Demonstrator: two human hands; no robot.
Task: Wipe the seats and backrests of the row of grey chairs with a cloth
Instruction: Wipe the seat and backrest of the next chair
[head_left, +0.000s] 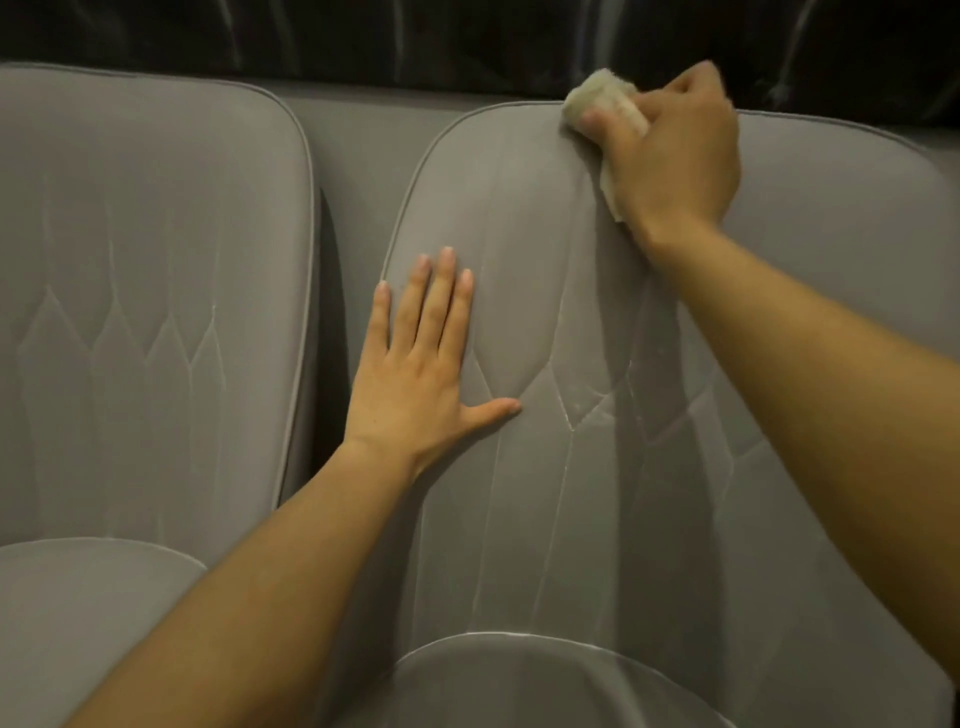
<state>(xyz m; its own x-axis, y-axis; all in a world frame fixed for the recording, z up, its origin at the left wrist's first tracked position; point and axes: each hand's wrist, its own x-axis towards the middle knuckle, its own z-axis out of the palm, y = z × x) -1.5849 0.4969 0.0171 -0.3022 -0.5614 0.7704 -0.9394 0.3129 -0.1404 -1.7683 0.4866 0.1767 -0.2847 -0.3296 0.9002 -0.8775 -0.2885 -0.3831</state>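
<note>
Two grey quilted chairs stand side by side. The right chair's backrest (545, 493) fills the middle of the view, and its seat (519, 680) shows at the bottom. My right hand (675, 150) grips a pale cloth (587, 98) and holds it against the top edge of this backrest. My left hand (421, 364) lies flat with straight fingers on the left side of the same backrest. The left chair's backrest (145, 286) and its seat (78, 623) are at the left.
A narrow dark gap (332, 338) separates the two chairs. Behind the backrests runs a dark glossy wall (415, 36). A grey surface (358, 145) shows between the backrest tops.
</note>
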